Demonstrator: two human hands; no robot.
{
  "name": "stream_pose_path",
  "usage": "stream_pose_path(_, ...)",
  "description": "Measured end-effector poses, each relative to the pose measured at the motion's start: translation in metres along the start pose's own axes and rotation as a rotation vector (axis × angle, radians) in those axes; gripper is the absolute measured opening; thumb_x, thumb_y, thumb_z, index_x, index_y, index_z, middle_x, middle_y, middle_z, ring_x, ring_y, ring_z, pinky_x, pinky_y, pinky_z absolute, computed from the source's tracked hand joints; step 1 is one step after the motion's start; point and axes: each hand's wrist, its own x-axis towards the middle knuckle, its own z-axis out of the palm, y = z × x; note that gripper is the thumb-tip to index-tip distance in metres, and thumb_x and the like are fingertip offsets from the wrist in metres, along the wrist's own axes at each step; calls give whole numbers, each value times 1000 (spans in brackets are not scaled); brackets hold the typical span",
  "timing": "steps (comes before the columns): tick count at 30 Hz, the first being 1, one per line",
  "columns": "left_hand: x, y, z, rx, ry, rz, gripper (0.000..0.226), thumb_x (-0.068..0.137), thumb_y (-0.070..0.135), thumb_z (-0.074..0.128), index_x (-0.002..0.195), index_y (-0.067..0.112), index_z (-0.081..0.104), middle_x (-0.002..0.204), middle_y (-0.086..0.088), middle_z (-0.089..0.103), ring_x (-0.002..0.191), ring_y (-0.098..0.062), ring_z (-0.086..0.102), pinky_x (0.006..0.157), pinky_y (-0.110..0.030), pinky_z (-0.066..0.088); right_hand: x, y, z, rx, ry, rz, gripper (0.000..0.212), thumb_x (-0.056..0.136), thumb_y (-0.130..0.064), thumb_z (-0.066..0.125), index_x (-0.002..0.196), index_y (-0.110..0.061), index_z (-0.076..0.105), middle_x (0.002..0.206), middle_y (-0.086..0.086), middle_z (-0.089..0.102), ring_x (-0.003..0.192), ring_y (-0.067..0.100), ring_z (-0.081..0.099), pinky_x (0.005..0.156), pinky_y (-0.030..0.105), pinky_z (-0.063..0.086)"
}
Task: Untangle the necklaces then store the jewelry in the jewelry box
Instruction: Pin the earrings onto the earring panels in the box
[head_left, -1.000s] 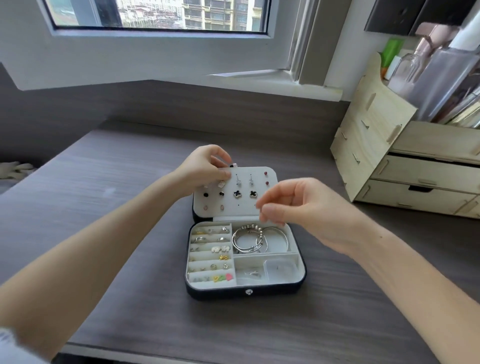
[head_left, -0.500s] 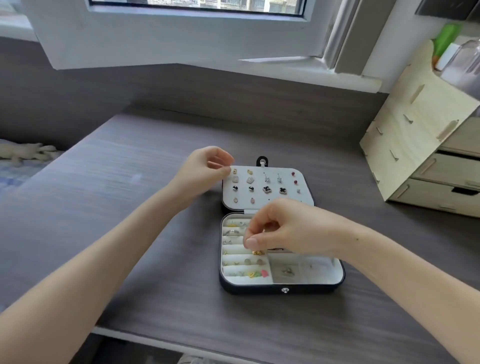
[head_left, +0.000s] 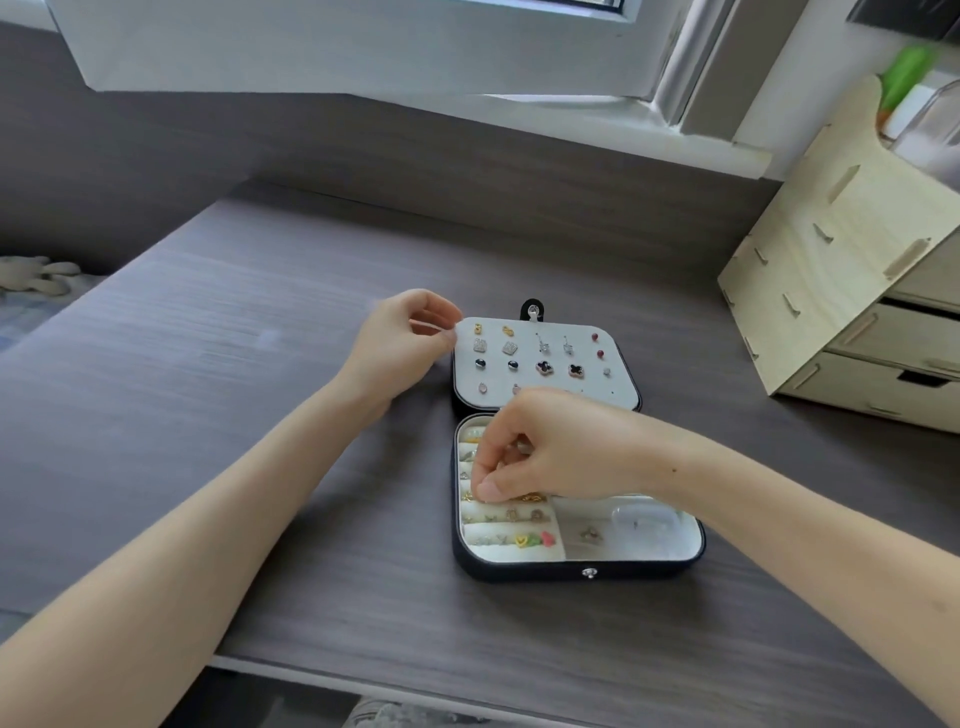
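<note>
Grey desk (head_left: 260, 415): right hand (head_left: 561, 447) has dropped into the jewelry box (head_left: 571, 569), fingertips pinched together, likely storing; left hand (head_left: 400, 348) pinches its lid (head_left: 623, 395).

The right hand (head_left: 550, 452) has dropped onto the ring rows (head_left: 498, 517).

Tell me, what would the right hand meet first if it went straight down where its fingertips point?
The right hand would probably meet the ring rolls in the jewelry box, at the gold-piece row; depth is unclear.
</note>
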Motion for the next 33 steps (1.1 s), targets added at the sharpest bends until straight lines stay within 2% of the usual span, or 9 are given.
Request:
stream_pose_path(3, -1, 0, 1, 5, 3, -10, 16, 85, 2, 61, 85, 18, 63, 88, 2, 65, 79, -8, 60, 64, -13, 45, -4, 1, 4, -5, 71, -18, 5, 81, -25, 71, 77, -26, 70, 56, -12, 46, 59, 4, 42, 55, 16, 34)
stream_pose_path(7, -3, 0, 1, 9, 5, -23, 19, 85, 1, 60, 83, 20, 63, 89, 2, 64, 78, -10, 59, 71, -19, 47, -8, 2, 13, -50, 153, -40, 2, 81, -27, 69, 80, -26, 69, 70, -8, 58, 69, 7, 48, 63, 12, 35)
stream_pose_path(10, -4, 1, 1, 6, 8, -20, 22, 85, 0, 60, 80, 22, 62, 87, 3, 63, 77, -9, 58, 72, -20, 47, -12, 4, 12, -6, 255, -60, 5, 80, -27, 71, 79, -25, 66, 66, -12, 54, 68, 3, 48, 62, 14, 35)
stream_pose_path(13, -5, 2, 1, 12, 12, -22, 22, 86, 1, 59, 80, 22, 62, 84, 6, 62, 76, -7, 57, 69, -18, 45, -21, 7, 3, 87, 329, -65, 7, 86, -22, 65, 81, -21, 71, 64, -17, 53, 65, -5, 48, 60, 11, 34)
stream_pose_path(18, -4, 1, 2, 27, 27, -27, 27, 86, -5, 51, 82, 20, 61, 85, 6, 61, 76, -4, 54, 65, -14, 42, -33, 11, 9, -64, 280, -81, 21, 92, -17, 57, 95, -31, 73, 80, -15, 57, 85, 6, 47, 78, 22, 39)
stream_pose_path(22, -4, 0, 2, 36, 29, -29, 29, 85, -9, 48, 85, 17, 62, 84, 6, 60, 76, -3, 54, 66, -14, 42, -35, 13, 19, -220, 324, -177, 34, 89, -7, 54, 97, -33, 74, 80, -6, 58, 81, 14, 43, 66, 14, 31)
stream_pose_path(25, -3, -2, 1, 40, 39, -26, 32, 83, -8, 48, 83, 21, 62, 85, 5, 61, 78, -5, 55, 67, -17, 43, -33, 18, 25, -303, 431, -273, 42, 73, -3, 49, 86, -33, 76, 70, -11, 55, 68, 13, 42, 60, 11, 22)
stream_pose_path(29, -3, -3, 1, 44, 38, -26, 35, 83, -8, 48, 80, 24, 61, 85, 4, 61, 77, -5, 54, 67, -18, 44, -28, 26, 29, -330, 479, -326, 44, 66, 0, 52, 82, -33, 76, 66, -9, 56, 63, 12, 42, 59, 13, 26)
stream_pose_path(33, -3, -3, 2, 69, 39, -41, 31, 84, -6, 49, 84, 22, 61, 88, 3, 62, 80, -7, 56, 71, -18, 44, -29, 30, 32, -356, 491, -350, 46, 65, 0, 53, 85, -33, 76, 67, -11, 54, 63, 10, 38, 54, 23, 31)
